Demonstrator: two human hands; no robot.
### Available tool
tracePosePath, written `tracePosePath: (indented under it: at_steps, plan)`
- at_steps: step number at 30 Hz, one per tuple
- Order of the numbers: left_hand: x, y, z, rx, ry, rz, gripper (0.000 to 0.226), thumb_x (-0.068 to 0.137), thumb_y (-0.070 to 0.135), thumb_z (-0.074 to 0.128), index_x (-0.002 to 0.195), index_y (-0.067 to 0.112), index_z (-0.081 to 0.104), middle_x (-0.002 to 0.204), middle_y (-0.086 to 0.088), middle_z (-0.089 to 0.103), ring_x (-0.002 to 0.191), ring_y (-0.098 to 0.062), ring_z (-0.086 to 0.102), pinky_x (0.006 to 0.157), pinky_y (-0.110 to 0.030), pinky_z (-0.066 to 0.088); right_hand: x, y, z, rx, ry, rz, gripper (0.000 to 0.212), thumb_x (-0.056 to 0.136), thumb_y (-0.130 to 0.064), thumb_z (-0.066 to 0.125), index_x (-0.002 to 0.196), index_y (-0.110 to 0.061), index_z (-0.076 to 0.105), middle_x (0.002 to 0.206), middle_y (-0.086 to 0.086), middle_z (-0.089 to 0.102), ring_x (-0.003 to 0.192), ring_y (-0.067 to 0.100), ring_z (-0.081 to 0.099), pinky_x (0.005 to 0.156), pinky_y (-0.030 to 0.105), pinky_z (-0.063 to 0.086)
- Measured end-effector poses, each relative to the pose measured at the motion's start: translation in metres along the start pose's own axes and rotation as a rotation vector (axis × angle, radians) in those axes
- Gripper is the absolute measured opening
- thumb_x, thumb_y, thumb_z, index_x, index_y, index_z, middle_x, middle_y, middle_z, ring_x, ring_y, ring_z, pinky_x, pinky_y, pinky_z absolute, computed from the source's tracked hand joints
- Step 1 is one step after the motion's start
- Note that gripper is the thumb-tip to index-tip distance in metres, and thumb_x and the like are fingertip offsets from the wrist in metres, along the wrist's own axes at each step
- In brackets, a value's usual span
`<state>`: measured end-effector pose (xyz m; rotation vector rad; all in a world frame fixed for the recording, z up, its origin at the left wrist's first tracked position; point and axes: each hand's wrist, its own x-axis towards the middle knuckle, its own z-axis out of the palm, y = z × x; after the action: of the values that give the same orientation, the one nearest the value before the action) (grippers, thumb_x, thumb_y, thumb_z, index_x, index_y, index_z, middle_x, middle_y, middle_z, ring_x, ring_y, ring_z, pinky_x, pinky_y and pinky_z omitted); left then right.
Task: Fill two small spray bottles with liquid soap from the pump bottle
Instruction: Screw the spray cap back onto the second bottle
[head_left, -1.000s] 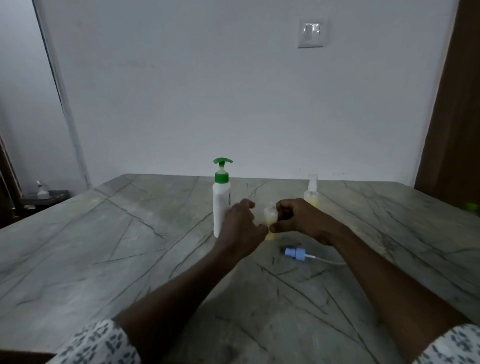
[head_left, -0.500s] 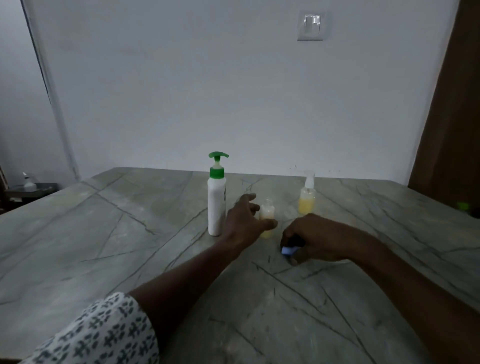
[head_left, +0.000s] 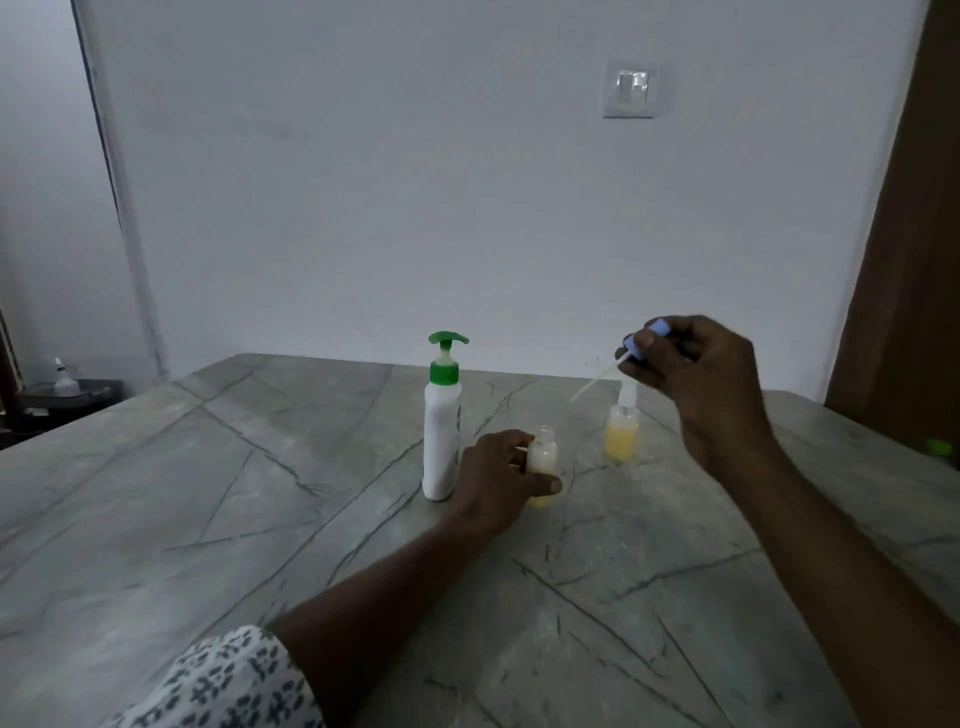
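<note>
A white pump bottle (head_left: 442, 431) with a green pump head stands upright on the marble table (head_left: 208, 519). Just right of it, my left hand (head_left: 498, 483) grips a small uncapped spray bottle (head_left: 542, 457) holding pale yellow soap; it stands on the table. My right hand (head_left: 696, 374) is raised above the table and pinches a blue spray cap (head_left: 641, 340), whose white dip tube slants down to the left. A second small spray bottle (head_left: 621, 431), capped and half full of yellow soap, stands behind, partly hidden by my right hand.
The table's far edge meets a white wall with a light switch (head_left: 629, 88). A brown door (head_left: 914, 260) is at the right. A small green object (head_left: 941, 448) lies at the table's right edge. A low shelf with a small bottle (head_left: 65, 382) sits far left.
My right hand picked the blue spray cap off the table and lifted it up and to the right. My left hand stayed on the uncapped bottle.
</note>
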<state>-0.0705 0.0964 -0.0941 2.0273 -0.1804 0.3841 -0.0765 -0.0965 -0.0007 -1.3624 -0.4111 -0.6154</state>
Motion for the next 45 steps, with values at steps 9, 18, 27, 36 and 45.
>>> tracePosePath:
  at_steps: [9,18,27,36,45]
  plan:
    - [-0.003,0.001,-0.002,0.004,-0.003,0.020,0.052,0.069,0.024,0.087,0.117,0.017,0.067,0.108,0.003,0.071,0.094,-0.012,0.067,0.082,-0.022,0.053,-0.005,0.028,0.013,0.079,0.039,0.093,0.006,0.086,0.001,0.066,0.091,0.003,0.063,0.082,0.016,0.069,0.075,0.022,0.072,0.072,0.028,0.058]
    - [-0.002,0.002,0.000,0.021,-0.005,0.015,0.053,0.069,0.025,0.088,0.117,0.019,0.067,0.109,0.002,0.072,0.094,-0.012,0.067,0.077,-0.017,0.050,-0.010,0.043,0.022,-0.085,-0.050,0.083,0.011,0.082,-0.001,0.072,0.090,0.002,0.065,0.086,0.021,0.070,0.079,0.027,0.073,0.074,0.036,0.060]
    - [-0.002,0.003,0.000,0.096,0.004,0.026,0.045,0.070,0.029,0.087,0.109,0.017,0.067,0.101,0.001,0.073,0.079,-0.005,0.061,0.062,-0.011,0.040,-0.017,0.057,0.036,-0.475,-0.366,0.074,0.027,0.078,-0.016,0.077,0.103,-0.013,0.068,0.084,0.005,0.075,0.078,0.017,0.071,0.078,0.041,0.060]
    - [0.001,0.001,-0.001,0.055,-0.030,0.017,0.037,0.073,0.025,0.085,0.106,0.018,0.067,0.089,0.009,0.066,0.073,0.002,0.058,0.061,-0.011,0.039,-0.011,0.056,0.015,-0.406,-0.570,0.149,0.022,0.086,-0.003,0.066,0.107,-0.007,0.071,0.105,0.018,0.071,0.104,0.028,0.066,0.095,0.043,0.053]
    - [0.001,0.001,-0.001,0.062,-0.026,0.001,0.044,0.075,0.025,0.084,0.113,0.017,0.065,0.098,0.007,0.065,0.081,-0.004,0.057,0.063,-0.010,0.038,-0.012,0.058,0.029,-0.560,-0.573,0.091,0.018,0.090,-0.021,0.064,0.104,-0.014,0.072,0.105,0.002,0.073,0.089,0.014,0.066,0.076,0.035,0.051]
